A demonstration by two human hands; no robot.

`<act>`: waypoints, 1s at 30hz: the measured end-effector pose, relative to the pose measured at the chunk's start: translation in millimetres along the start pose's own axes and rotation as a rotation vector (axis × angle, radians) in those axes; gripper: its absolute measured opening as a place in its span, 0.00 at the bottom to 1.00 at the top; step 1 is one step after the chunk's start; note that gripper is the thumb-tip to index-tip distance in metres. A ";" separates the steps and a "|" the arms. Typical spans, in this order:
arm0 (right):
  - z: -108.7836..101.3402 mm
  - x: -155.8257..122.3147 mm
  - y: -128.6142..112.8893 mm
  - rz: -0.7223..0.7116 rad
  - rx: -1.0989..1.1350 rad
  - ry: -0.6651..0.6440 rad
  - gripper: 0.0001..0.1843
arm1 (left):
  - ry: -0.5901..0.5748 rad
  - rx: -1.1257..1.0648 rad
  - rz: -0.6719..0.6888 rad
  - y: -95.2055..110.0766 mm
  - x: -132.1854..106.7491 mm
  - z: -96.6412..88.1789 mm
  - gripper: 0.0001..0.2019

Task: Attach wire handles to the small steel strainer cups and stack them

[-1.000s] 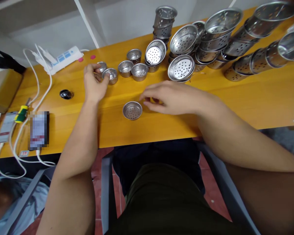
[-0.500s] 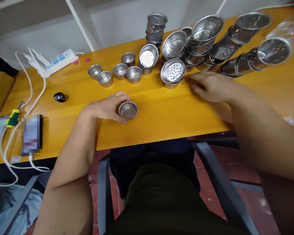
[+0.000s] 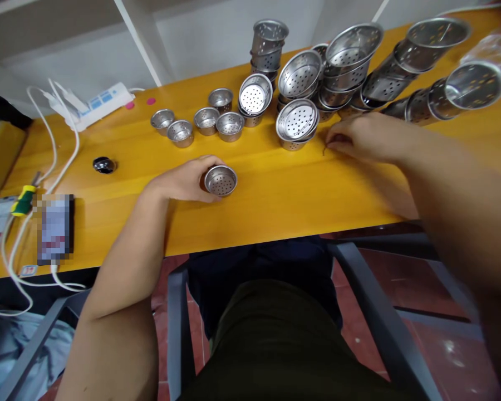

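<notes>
My left hand [image 3: 191, 181] is closed around a small perforated metal cup [image 3: 221, 181], whose open mouth faces up over the front part of the table. Further right, my right hand [image 3: 358, 136] has its fingers pinched together just above the tabletop. A thin, dark strand-like piece [image 3: 324, 150] shows at its fingertips, too small to name. Just left of that hand, two nested perforated cups [image 3: 296, 123] stand tilted. Beyond it, leaning stacks of larger perforated metal cups [image 3: 386, 86] are partly hidden by the hand.
Several small metal cups [image 3: 180, 133] stand behind my left hand. At the left lie a black shiny round object [image 3: 104, 165], a phone [image 3: 55, 229], a green-and-yellow screwdriver handle [image 3: 24, 200] and white cables. A white power strip [image 3: 102, 106] sits at the back.
My right hand has drawn slightly right, away from the nested cups, with its fingers closer together and a thin piece at the tips. The left hand's cup has tilted slightly and shifted up a little.
</notes>
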State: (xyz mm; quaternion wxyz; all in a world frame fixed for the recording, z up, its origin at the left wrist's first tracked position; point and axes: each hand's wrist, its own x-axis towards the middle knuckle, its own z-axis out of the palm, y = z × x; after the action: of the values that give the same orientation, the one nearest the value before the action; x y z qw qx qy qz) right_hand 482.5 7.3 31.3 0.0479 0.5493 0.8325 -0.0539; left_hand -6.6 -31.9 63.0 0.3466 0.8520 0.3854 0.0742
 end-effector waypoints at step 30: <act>-55.2 32.9 -183.4 -0.382 1.196 0.305 0.05 | 0.554 -0.145 0.141 -41.9 28.9 27.8 0.47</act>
State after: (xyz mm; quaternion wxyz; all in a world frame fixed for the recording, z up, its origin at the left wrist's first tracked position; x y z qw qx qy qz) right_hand 299.7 -26.6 88.1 -0.3957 0.3250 0.7391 -0.4376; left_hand -1.1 -6.9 10.9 0.2822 0.7969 0.3991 0.3552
